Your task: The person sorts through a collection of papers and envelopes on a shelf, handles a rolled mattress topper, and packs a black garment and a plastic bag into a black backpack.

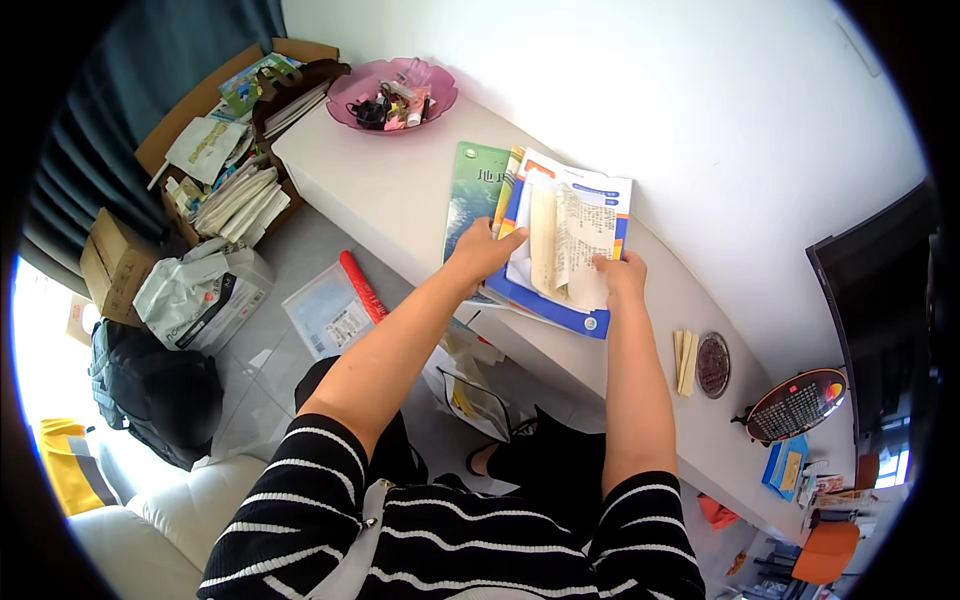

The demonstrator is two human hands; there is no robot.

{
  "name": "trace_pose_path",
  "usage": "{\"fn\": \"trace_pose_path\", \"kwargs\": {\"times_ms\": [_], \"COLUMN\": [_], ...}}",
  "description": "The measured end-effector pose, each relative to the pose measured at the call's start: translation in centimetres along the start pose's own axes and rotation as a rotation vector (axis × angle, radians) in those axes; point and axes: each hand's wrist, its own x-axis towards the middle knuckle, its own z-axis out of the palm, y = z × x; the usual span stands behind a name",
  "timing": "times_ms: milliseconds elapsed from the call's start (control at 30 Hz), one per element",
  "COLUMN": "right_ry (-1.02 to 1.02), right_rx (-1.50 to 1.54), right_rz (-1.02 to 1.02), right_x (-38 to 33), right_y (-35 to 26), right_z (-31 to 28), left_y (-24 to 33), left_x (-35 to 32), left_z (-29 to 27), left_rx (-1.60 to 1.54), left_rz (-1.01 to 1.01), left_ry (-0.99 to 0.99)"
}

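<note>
Over the long white cabinet, a blue-and-white book lies at a slant with a creased, yellowish sheet of handwritten paper on top. My left hand is closed on the book's left edge, thumb on top. On the right side my right hand grips the same book, its thumb by the paper's edge. Partly under it, to the left, is a green book. A yellow spine shows between the two. The fingers beneath the book are hidden.
A pink bowl of small items stands at the cabinet's far left end. Rightward are folded strips, a round brown dish, an oval plaque and a television. Papers fill a box; a black backpack is on the floor.
</note>
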Motion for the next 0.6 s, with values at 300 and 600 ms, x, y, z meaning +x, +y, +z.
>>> {"fn": "trace_pose_path", "kwargs": {"times_ms": [300, 600], "right_ry": [-0.029, -0.225], "right_rx": [-0.241, -0.309], "right_rz": [-0.056, -0.122], "right_x": [0.7, -0.4], "right_y": [-0.4, -4.0], "right_z": [0.8, 6.0], "left_y": [-1.9, -1.0], "left_x": [0.7, -1.3], "left_z": [0.3, -4.7], "left_rx": [0.435, 0.864], "left_rz": [0.227, 0.324], "left_ry": [0.149, 0.458]}}
